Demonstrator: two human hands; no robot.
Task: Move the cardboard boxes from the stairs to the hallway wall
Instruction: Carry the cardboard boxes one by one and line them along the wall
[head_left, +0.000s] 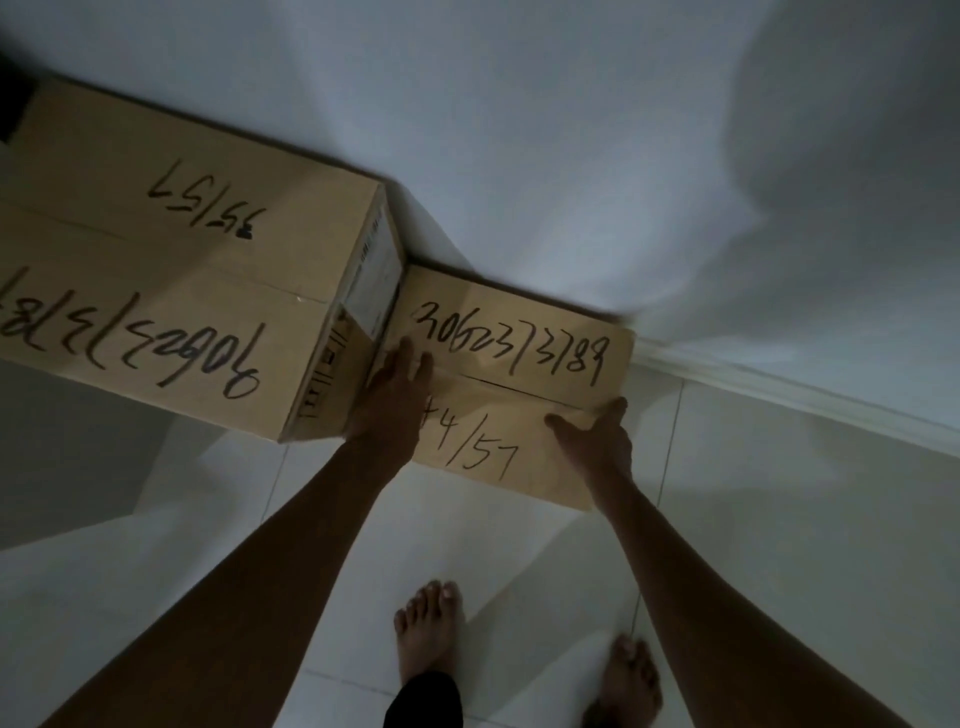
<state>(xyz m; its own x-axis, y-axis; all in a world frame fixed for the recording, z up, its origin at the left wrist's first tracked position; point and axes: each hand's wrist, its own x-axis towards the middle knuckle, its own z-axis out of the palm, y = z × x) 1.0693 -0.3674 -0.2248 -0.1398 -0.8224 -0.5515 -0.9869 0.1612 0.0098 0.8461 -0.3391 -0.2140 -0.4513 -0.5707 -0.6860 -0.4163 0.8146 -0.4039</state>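
Small box (519, 384) on floor (779, 545), against wall (571, 130), touching big box (182, 260) on left. Long axis toward wall. Left hand (395, 400) flat on left edge, fingers open. Right hand (597, 436) at right edge, fingers spread, gripping nothing. Both equally near.

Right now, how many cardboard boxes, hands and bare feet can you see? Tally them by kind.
Brown cardboard boxes with black handwritten numbers: 2, the large box and the small box
Bare hands: 2, left hand and right hand, both on the small box
Bare feet: 2
Total: 6
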